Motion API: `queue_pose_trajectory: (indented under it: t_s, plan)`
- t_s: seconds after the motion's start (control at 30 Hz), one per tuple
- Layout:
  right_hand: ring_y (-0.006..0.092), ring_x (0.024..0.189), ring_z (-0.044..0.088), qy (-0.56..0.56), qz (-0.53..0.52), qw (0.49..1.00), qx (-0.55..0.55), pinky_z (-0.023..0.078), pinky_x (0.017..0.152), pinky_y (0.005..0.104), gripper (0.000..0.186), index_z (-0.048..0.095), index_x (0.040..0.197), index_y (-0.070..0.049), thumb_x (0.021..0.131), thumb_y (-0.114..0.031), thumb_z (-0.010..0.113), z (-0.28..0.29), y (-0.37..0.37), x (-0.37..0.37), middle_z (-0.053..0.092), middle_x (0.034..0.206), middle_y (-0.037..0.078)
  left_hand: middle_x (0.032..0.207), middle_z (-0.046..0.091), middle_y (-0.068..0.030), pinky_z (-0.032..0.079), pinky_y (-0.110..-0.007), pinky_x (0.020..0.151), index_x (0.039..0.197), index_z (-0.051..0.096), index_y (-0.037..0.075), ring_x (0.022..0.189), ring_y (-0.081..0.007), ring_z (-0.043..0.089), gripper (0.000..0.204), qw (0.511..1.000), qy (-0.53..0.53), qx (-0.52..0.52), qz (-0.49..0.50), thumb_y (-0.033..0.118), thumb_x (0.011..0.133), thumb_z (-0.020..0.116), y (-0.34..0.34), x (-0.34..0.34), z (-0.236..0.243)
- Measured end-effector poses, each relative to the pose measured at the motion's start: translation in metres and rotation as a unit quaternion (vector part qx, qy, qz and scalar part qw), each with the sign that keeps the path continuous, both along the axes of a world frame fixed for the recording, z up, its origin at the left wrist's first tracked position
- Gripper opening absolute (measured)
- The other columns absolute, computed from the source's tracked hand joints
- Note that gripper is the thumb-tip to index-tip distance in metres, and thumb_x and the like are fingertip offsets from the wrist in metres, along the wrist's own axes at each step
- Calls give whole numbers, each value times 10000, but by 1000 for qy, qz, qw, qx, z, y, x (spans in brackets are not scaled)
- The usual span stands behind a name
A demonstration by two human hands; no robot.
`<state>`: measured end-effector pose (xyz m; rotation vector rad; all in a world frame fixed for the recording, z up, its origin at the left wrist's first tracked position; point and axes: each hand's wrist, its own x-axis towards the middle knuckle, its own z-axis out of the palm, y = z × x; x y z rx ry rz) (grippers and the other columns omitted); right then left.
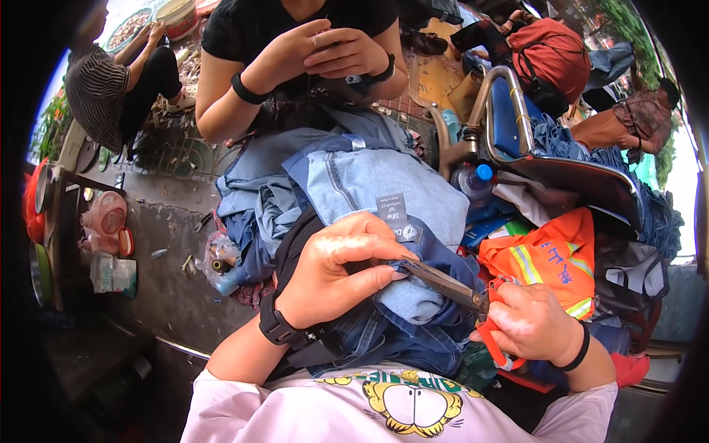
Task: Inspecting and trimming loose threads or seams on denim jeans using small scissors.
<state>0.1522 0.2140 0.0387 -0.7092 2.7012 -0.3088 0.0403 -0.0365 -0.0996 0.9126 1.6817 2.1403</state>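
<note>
My left hand [336, 266], with a black band at the wrist, pinches a fold of dark blue denim between thumb and forefinger. My right hand [538, 323] grips scissors [447, 285] by their red-orange handles. Their dark blades point left, with the tips at the pinched denim; whether they are parted is hard to see. Across my lap lie jeans [432, 341], partly under both hands. Just beyond my left hand, a light blue denim piece [395, 181] is spread inside out, showing a dark label [393, 208].
Opposite me, a person [295, 66] in black holds both hands together. A metal-framed chair [509, 118] carries denim at the right. Near it are a blue-capped bottle [474, 181] and an orange reflective vest [546, 258]. Pink bottles [105, 221] stand at the left. Other people sit farther off.
</note>
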Motion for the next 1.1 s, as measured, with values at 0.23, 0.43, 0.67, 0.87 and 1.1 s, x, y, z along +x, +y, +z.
queue_pose_trajectory:
  t_s: [0.23,0.43,0.67,0.87,1.1]
  plan:
    - [260,531,571,14,4,1000,20,444,472,367,324,616,776,-58,731,-304,822,-3,3,6,500,733,91,850,630,-41,451,-283,724,954,761,45,808,-165,578,210,1000,-10,-6,-2,39,744,748,-1,-2,2]
    - [261,525,567,15,-47,998,-45,438,471,368,239,642,772,-67,702,-239,793,13,-2,-7,506,729,91,867,635,-54,468,-284,720,990,750,60,820,-172,596,269,999,30,-15,1,-28,736,749,-1,-3,0]
    - [268,545,540,38,-31,998,28,413,479,377,333,653,785,-43,667,-303,825,14,-5,2,471,710,85,872,644,-54,471,-287,728,981,741,50,833,-177,606,251,1000,0,5,-5,-30,744,749,2,-1,1]
    - [262,555,563,41,-1,998,54,441,492,376,284,603,735,-59,649,-247,797,25,-7,-4,480,717,87,900,629,-55,463,-286,768,951,737,14,855,-170,589,188,999,-25,8,-21,2,765,756,-1,-1,4]
    - [245,562,591,47,25,994,91,464,511,359,280,617,764,-79,716,-285,800,28,-10,-3,498,724,90,886,630,-51,463,-285,775,954,742,17,861,-169,587,186,999,-18,-9,-28,8,769,758,-2,-3,6]
